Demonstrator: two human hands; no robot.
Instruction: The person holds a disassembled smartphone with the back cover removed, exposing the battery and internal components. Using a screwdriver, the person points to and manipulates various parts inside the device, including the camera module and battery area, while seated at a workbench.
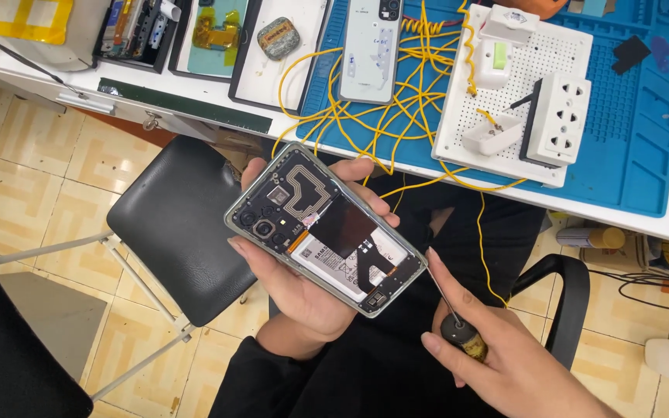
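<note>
Here, above a black stool [183, 224], the left hand [303, 286] cups an opened phone [325, 228], back cover off, thumb on one long edge and fingers wrapped over the far one. The phone is held in the air below the bench edge [458, 174], over the lap. The right hand [497, 360] pinches a screwdriver [447, 306], its thin tip touching the phone's lower right corner. If the tip slips inward it could gouge the battery [334, 267] or the black flex (both lie bare just beside it). A freed screw could drop to the tiled floor. Yellow wires [396, 101] dangle close behind.
</note>
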